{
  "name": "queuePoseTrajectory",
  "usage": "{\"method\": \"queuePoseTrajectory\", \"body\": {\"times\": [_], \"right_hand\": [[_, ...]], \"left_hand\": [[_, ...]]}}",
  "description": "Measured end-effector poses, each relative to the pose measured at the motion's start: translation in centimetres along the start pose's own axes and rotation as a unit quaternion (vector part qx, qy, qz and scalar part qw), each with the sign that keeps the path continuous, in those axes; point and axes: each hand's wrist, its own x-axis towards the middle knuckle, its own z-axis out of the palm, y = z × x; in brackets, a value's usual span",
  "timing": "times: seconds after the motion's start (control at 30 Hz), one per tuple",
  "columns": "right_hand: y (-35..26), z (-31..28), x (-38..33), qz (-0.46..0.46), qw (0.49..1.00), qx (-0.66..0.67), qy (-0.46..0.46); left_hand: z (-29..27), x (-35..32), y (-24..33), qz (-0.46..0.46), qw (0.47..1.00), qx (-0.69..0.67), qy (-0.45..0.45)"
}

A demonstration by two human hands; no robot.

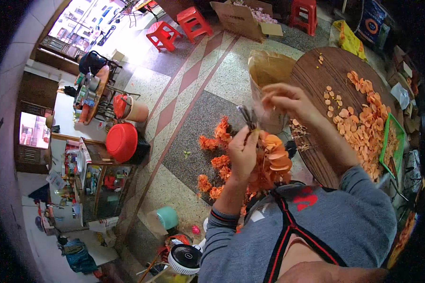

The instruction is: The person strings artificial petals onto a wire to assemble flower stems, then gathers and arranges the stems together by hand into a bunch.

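Note:
My left hand (243,153) is closed around the dark stems (247,115) of a bunch of orange artificial flowers (277,158), whose round petals hang down on the right. Up and to the right of the stem ends, my right hand (288,100) is raised with its fingers curled together. Whatever those fingers pinch, if anything, is too small to make out. Ruffled orange flowers (220,162) show below and left of my left hand. Loose round orange petals (363,127) lie heaped on the round wooden table (311,85) to my right.
An open brown paper bag (269,70) stands beyond my right hand. On the table's right sits a green basket (395,141). Red stools (193,23) and a cardboard box (238,21) are at the back. A red basin (122,143) and a fan (185,257) are on the left.

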Motion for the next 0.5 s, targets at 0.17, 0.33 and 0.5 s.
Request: {"method": "queuePoseTrajectory", "body": {"times": [0.17, 0.33, 0.5], "right_hand": [[1.2, 2.1, -1.2, -0.170, 0.985, -0.007, 0.040], [0.9, 2.5, -1.0, -0.286, 0.944, -0.154, 0.053], [0.7, 2.5, -1.5, -0.236, 0.963, -0.129, 0.024]], "left_hand": [[0.0, 0.4, -0.8, -0.104, 0.933, -0.344, 0.002], [1.2, 0.5, 0.5, -0.139, 0.884, -0.446, -0.026], [1.6, -0.2, 0.3, -0.131, 0.869, -0.473, -0.060]]}}
